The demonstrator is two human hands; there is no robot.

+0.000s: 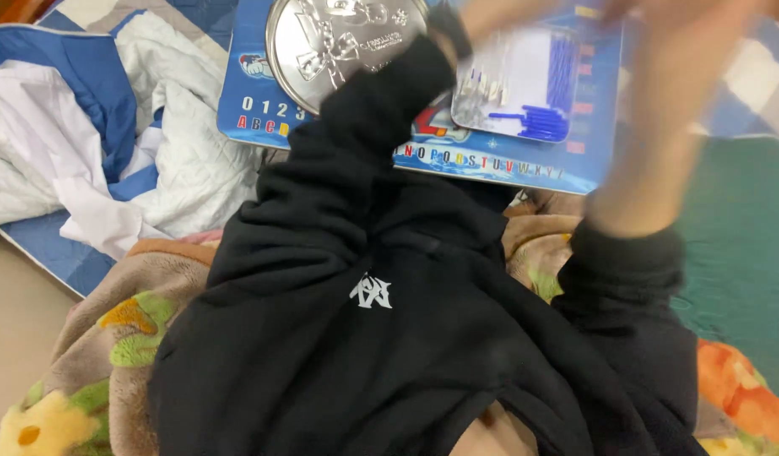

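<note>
The right hand is raised and smeared by motion. Its bare forearm comes out of a pushed-back black cuff, but the blur hides whether the fingers are spread, curled or holding something. The left hand is only a pale streak at the end of a black sleeve, so its grip cannot be made out either.

Both hands hover over a clear, shallow plastic tray, which lies just below and between them. The tray holds thin blue sticks bunched in its near corner and a few pale-tipped ones along its far-left side. My judgement is that the hands are passing over the tray and have not settled on anything. Picking up one of those slim, smooth sticks would take a slower hand and a fine pinch, since they lie packed together and would roll.

The tray rests on a flat, glossy blue rectangular board with coloured letters and numerals along its edges. Just left of the left hand, a round embossed silver metal lid lies on the same board, hard and reflective.

Nearer the body is a soft black sweatshirt with a small white emblem. It lies over a plush brown fleece blanket patterned in yellow, green and orange. Rumpled white and blue quilted bedding lies far to the left, and a dark green cloth lies under the right arm.
</note>
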